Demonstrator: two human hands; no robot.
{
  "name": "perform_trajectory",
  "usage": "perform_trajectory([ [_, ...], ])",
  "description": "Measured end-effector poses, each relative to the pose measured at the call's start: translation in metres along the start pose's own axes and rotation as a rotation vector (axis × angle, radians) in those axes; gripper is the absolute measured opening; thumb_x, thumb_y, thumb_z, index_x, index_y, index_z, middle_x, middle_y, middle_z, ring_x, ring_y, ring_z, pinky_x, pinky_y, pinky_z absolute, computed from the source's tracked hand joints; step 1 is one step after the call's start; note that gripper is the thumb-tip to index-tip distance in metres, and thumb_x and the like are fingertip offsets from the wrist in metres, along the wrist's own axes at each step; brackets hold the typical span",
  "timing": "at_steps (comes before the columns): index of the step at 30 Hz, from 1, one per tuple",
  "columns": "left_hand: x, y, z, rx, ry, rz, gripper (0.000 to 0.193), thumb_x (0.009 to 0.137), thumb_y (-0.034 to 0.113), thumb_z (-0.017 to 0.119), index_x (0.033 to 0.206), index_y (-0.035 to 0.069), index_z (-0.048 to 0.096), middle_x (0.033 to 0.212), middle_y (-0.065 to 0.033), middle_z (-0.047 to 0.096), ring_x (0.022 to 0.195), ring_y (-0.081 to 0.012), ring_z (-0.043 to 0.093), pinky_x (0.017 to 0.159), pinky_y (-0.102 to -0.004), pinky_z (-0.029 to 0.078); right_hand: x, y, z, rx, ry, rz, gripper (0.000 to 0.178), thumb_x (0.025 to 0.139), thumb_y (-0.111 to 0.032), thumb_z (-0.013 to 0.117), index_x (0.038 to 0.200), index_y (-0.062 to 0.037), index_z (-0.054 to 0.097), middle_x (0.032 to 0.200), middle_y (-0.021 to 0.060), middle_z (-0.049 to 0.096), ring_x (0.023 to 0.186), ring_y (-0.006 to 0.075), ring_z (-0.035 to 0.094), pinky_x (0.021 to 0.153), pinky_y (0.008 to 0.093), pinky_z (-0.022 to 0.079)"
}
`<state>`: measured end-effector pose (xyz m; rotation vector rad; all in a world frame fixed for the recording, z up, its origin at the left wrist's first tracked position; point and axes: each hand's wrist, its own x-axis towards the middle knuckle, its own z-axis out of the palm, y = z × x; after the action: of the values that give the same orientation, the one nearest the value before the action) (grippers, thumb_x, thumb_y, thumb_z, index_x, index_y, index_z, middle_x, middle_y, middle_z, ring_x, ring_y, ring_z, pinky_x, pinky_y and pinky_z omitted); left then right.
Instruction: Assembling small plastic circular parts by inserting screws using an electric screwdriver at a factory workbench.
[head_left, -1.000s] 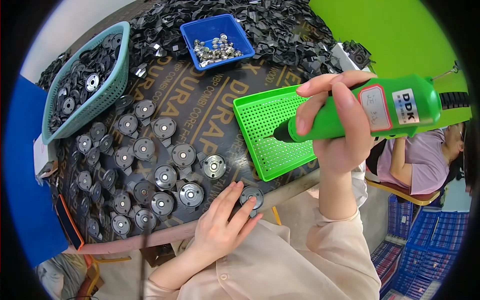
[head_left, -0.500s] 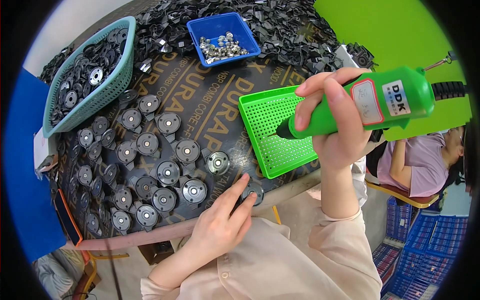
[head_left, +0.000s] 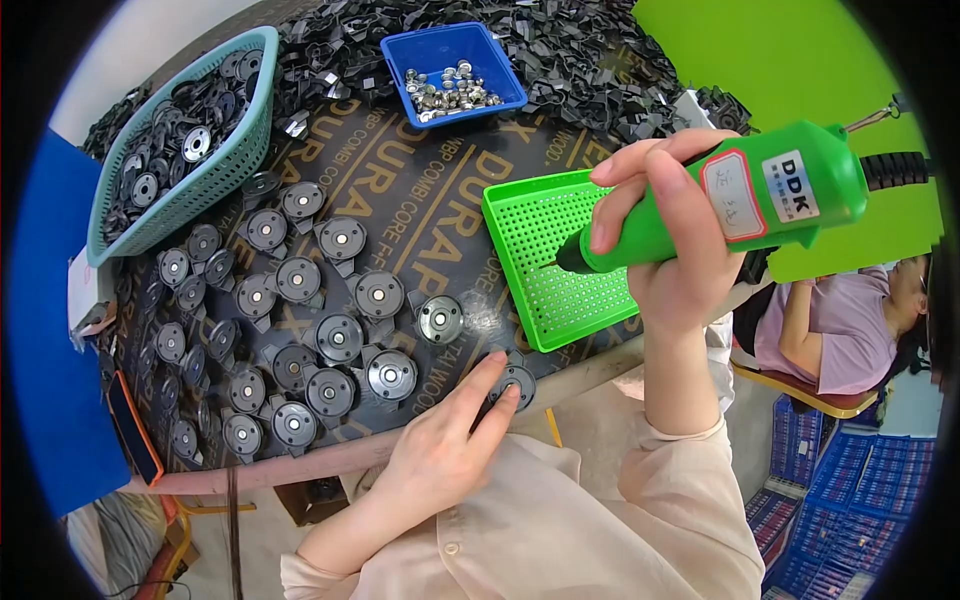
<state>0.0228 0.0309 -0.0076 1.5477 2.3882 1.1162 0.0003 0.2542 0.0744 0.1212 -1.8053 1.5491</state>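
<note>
My right hand (head_left: pixel 680 230) is wrapped round a green electric screwdriver (head_left: pixel 740 200), its dark nose pointing left over a green perforated tray (head_left: pixel 530 312). My left hand (head_left: pixel 450 440) reaches to the table's front edge. Its index and middle fingers are extended, their tips pressing on a round grey part (head_left: pixel 519 380) with small holes; its thumb is hidden. Just beyond these fingertips lies a similar disc (head_left: pixel 440 320) with a bright centre. More round parts with dark tabs, such as this one (head_left: pixel 391 374), spread over the table to the left.
A teal basket (head_left: pixel 262 125) full of dark parts stands at the far left. A blue bin (head_left: pixel 455 118) holds small shiny metal pieces. Behind it black parts (head_left: pixel 570 70) are heaped. An orange-edged flat device (head_left: pixel 137 428) lies at the left edge. Another person (head_left: pixel 850 330) sits at right.
The view has shifted slightly, moving the tabletop things a little right and up. The screwdriver has turned slightly in my right hand's grip. My left fingertips remain on the round part.
</note>
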Motion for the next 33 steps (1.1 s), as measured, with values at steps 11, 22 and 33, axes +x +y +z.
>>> perform_trajectory([
  [11,-0.004,-0.011,0.018,0.007,0.169,0.11,0.033,0.068,0.004,0.079,0.098,0.001,0.065,0.122,-0.023,0.058,0.091,-0.0314,0.066,0.067,-0.0362,0.057,-0.014,-0.038,-0.03,0.118,-0.043,-0.093,0.024,0.095,-0.016,0.041,0.107,0.0049,0.043,0.091,0.0275,0.059,0.047,0.0213,0.053,0.045,0.0324,0.045],
  [22,-0.011,-0.005,0.031,0.06,0.27,0.048,0.04,0.064,0.01,0.084,0.098,0.002,0.067,0.116,-0.0215,0.062,0.091,-0.0332,0.064,0.07,-0.0362,0.055,-0.073,-0.064,-0.011,0.224,-0.233,-0.058,0.027,0.092,-0.016,0.052,0.106,0.0011,0.037,0.091,0.0276,0.057,0.046,0.0259,0.056,0.043,0.0353,0.051],
  [33,-0.012,-0.008,0.032,0.093,0.306,0.08,0.042,0.06,0.012,0.084,0.097,0.002,0.067,0.112,-0.0213,0.064,0.085,-0.0311,0.065,0.068,-0.033,0.055,-0.073,-0.06,0.0,0.207,-0.156,-0.03,0.022,0.091,-0.013,0.049,0.102,0.0025,0.038,0.086,0.0294,0.057,0.043,0.0232,0.054,0.04,0.0341,0.051],
])
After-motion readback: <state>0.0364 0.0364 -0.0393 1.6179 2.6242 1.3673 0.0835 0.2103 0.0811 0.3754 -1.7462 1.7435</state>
